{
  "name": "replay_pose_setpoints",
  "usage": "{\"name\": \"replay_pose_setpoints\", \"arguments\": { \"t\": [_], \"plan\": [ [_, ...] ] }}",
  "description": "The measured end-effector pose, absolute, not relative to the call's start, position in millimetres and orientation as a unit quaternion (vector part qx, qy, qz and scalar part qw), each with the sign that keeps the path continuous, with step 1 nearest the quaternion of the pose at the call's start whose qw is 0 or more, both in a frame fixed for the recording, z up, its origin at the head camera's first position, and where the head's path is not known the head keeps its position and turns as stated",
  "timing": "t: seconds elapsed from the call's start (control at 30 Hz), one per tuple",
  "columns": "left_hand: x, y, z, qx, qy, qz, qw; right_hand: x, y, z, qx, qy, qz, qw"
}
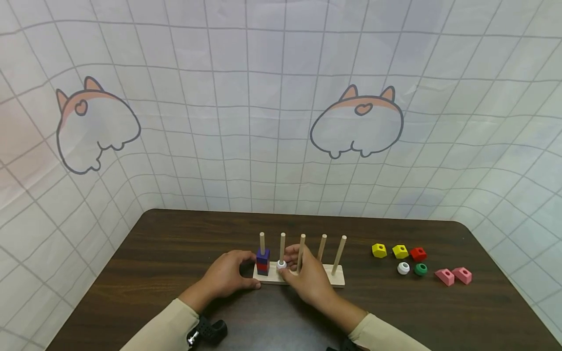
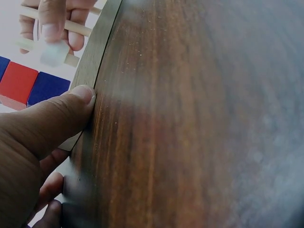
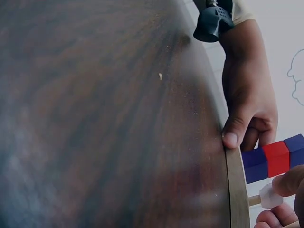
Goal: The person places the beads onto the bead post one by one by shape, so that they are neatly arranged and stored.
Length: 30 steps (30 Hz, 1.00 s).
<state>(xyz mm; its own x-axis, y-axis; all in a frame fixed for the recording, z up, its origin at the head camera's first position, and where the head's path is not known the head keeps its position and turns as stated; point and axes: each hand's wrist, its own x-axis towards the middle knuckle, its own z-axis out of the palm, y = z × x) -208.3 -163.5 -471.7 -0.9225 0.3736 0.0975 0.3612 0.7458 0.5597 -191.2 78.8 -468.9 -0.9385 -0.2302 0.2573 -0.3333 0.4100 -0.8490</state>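
Observation:
A pale wooden peg board with several upright pegs lies on the dark table. My left hand grips its left end, the thumb against the front edge and fingers behind. On the leftmost peg stands a stack of a blue block, a red block and another blue block. My right hand pinches a white bead that sits around the second peg. In the left wrist view, a bit of peg shows between the bead and the base. The other pegs carry nothing.
To the right lie two yellow blocks, a red block, a white bead, a green bead and two pink slanted blocks. A white gridded curtain surrounds the table's back and sides.

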Motion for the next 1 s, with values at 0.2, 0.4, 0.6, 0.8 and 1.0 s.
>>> {"name": "replay_pose_setpoints", "arguments": {
  "t": [0.2, 0.4, 0.6, 0.8, 1.0],
  "plan": [
    [-207.0, -163.0, -471.3, 0.197, 0.934, 0.297, 0.011, -190.3, 79.6, -469.3, 0.17, -0.839, 0.514, 0.048],
    [-206.0, -163.0, -471.6, 0.199, 0.934, 0.296, 0.007, -187.9, 82.0, -467.3, 0.184, -0.836, 0.515, 0.043],
    [-206.1, -163.0, -471.6, 0.194, 0.936, 0.292, 0.006, -181.6, 90.9, -464.7, 0.211, -0.853, 0.475, 0.042],
    [-207.0, -162.3, -470.7, 0.19, 0.938, 0.291, 0.009, -173.8, 103.8, -463.8, 0.241, -0.868, 0.43, 0.051],
    [-206.9, -161.5, -470.7, 0.19, 0.939, 0.288, 0.009, -165.8, 119.2, -464.9, 0.263, -0.872, 0.411, 0.036]
  ]
}}
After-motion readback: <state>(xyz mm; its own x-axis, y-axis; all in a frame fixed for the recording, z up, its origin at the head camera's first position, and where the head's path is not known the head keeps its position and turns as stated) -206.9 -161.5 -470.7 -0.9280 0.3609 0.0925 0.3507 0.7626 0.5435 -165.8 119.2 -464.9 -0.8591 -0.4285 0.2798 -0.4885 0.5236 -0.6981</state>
